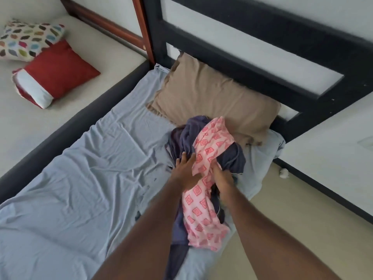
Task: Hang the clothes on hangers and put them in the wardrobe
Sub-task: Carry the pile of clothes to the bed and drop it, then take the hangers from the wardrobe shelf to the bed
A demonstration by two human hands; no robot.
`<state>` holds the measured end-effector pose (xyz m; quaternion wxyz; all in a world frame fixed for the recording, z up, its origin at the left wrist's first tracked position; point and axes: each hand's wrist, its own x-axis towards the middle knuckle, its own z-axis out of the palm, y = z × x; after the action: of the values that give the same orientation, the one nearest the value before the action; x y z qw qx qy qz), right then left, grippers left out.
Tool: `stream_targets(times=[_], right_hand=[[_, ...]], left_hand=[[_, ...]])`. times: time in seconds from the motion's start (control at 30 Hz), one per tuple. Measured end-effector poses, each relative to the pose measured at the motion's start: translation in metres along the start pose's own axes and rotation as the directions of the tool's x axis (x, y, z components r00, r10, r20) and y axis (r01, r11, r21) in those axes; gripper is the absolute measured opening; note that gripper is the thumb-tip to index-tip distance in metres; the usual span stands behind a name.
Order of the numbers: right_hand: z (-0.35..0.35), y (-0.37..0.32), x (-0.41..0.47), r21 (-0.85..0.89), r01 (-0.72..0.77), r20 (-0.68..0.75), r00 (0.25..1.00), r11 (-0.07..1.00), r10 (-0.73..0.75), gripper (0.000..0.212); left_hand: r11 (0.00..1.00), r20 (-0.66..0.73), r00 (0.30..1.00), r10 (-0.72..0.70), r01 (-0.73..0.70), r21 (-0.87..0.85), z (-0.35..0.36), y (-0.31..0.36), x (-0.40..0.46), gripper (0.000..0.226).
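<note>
The pink patterned garment (203, 178) is lying draped over a heap of dark navy clothes (232, 156) at the right edge of the bed (80, 178), just near the tan pillow (212, 100). Your right hand (222, 178) is gripping the heap where the pink cloth crosses the navy, fingers curled into the fabric. Your left hand (186, 168) is lying flatter, fingers spread and fairly straight, pressing on the navy cloth beside the pink one, with the pink fabric covering part of it.

You seem to be at the very start: sorting or gathering the pile, with nothing on a hanger yet. No hanger and no wardrobe are showing here. The next move is likely calling for separating one garment, probably the pink one on top, lifting it free of the navy cloth tangled under it, then fetching a hanger.

Far left, a red cushion (60, 71) and a multicoloured cushion (28, 39) are resting on a second bed (80, 47).
</note>
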<state>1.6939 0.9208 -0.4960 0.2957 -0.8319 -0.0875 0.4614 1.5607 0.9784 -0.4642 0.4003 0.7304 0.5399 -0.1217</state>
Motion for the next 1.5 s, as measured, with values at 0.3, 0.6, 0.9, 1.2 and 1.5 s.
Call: stream_targets(times=[0.3, 0.6, 0.9, 1.2, 1.5], right_hand=[[-0.015, 0.004, -0.026, -0.690, 0.459, 0.041, 0.797, 0.559, -0.603, 0.048], [-0.048, -0.031, -0.137, -0.629, 0.748, 0.370, 0.528, 0.212, -0.764, 0.030], [-0.035, 0.033, -0.294, -0.401, 0.909, 0.534, 0.130, -0.114, -0.835, 0.010], [-0.015, 0.189, -0.537, -0.077, 0.927, 0.715, -0.205, -0.366, -0.668, 0.002], [0.008, 0.368, -0.783, 0.360, 0.783, 0.743, -0.569, -0.508, -0.352, 0.008]], left_hand=[[0.991, -0.042, 0.999, -0.019, 0.013, -0.134, 0.022, 0.003, -0.009, 0.069], [0.951, -0.395, 0.907, -0.144, 0.017, -0.308, -0.033, 0.013, -0.144, 0.046], [0.880, -0.633, 0.684, -0.363, 0.029, -0.473, 0.013, -0.030, -0.365, 0.024], [0.787, -0.760, 0.225, -0.610, 0.060, -0.614, 0.139, -0.088, -0.676, 0.011], [0.571, -0.596, -0.225, -0.771, 0.173, -0.803, 0.274, -0.126, -0.963, 0.014]])
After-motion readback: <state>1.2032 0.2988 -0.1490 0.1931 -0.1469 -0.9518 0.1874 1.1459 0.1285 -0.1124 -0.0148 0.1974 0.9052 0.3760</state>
